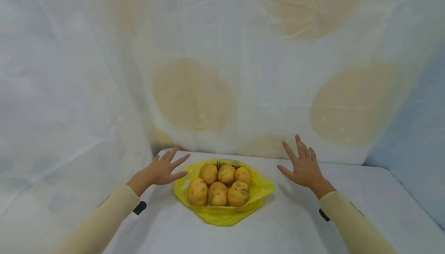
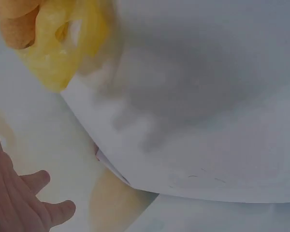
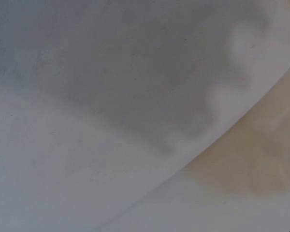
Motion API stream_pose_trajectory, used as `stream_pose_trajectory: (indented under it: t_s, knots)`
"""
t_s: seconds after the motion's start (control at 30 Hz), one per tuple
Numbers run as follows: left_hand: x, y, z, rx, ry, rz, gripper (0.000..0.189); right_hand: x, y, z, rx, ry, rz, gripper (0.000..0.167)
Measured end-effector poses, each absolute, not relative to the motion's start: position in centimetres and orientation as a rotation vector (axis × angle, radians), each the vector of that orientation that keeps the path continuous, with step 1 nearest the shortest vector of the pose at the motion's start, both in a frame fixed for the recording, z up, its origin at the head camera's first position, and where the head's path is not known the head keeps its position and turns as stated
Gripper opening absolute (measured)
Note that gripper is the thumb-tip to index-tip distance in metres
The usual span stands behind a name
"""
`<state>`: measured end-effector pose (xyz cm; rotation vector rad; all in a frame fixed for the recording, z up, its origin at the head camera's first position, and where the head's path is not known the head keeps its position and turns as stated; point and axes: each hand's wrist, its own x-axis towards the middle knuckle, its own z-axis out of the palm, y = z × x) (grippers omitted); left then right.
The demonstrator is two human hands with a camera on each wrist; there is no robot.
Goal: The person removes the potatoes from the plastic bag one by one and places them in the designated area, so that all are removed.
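Several potatoes lie in two rows on a spread yellow plastic bag in the middle of the head view. Brown speckles mark the front right potato. Left of the bag, my left hand is held up with its fingers spread, holding nothing. In the left wrist view, part of that hand shows at the lower left, and a corner of the bag at the top. My right hand, also spread and holding nothing, is raised to the right of the bag, apart from it.
The bag rests on a white table, on which the hands cast shadows. Behind stands a pale curtain with large tan dots, and similar sheeting hangs at the left. Something dark, partly hidden, sits behind the back potatoes.
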<state>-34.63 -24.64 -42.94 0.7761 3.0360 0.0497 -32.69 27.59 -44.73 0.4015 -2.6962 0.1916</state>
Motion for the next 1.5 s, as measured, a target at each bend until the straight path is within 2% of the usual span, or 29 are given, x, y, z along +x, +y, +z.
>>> stream_pose_trajectory:
  t_s: [0.23,0.47,0.77,0.97,1.23,1.5]
  knots:
    - [-34.1,-25.8,-44.9,0.712,2.881,0.102,0.069,-32.7,25.6,-45.2,0.553,-2.574,0.186,0.088]
    - [-32.7,-26.1,-45.5,0.617,2.796,0.098,0.067,-31.8,21.7,-44.5,0.725,-2.563,0.188,0.088]
    - [-32.1,-27.0,-46.9,0.659,2.814,0.082,0.082,-30.6,18.0,-45.0,0.872,-2.585,0.19,0.086]
    - [-32.6,-27.5,-47.9,0.685,2.854,0.097,0.084,-29.6,16.7,-45.2,0.962,-2.567,0.239,0.085]
    - [-33.2,-27.5,-47.9,0.629,2.899,0.063,0.087,-28.8,15.5,-44.5,1.08,-2.474,0.268,0.086]
    - [-32.8,-27.4,-46.4,0.799,3.064,0.048,0.08,-28.8,14.6,-44.0,1.095,-2.429,0.244,0.082]
